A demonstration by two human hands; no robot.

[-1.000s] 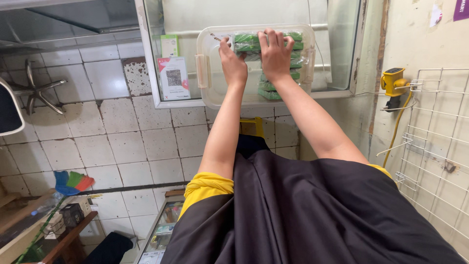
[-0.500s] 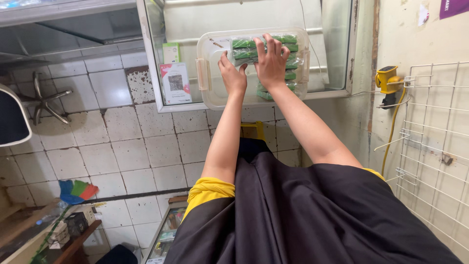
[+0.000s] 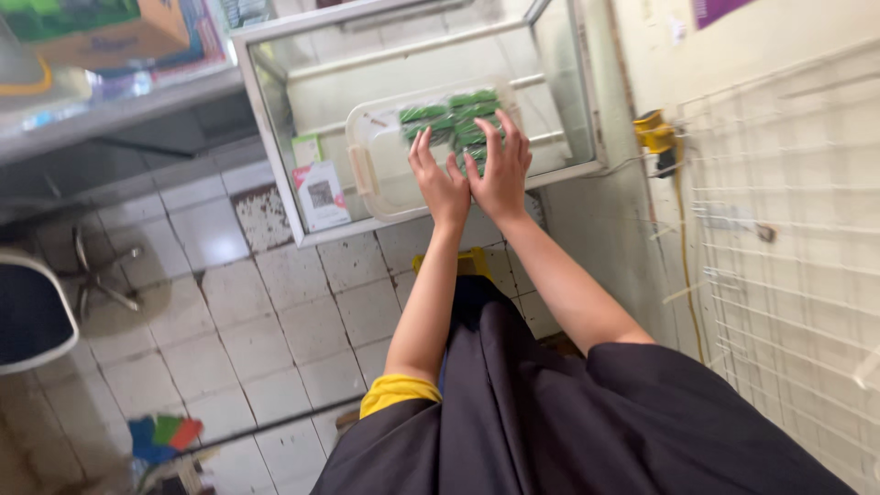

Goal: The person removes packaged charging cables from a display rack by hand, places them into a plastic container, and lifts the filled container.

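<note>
item: clear lidded tub (image 3: 385,170) of green packets (image 3: 454,119), glass cabinet (image 3: 275,128) shelf. my left hand (image 3: 438,179) and right hand (image 3: 502,165) flat on lid, fingers apart, clamping nothing; best pressed evenly, tub kept level.

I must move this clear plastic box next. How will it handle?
The clear plastic box looks thin-walled, so probably light and slightly flexible. Its smooth sides may be slippery. The green packets inside could shift if it tilts.
</note>
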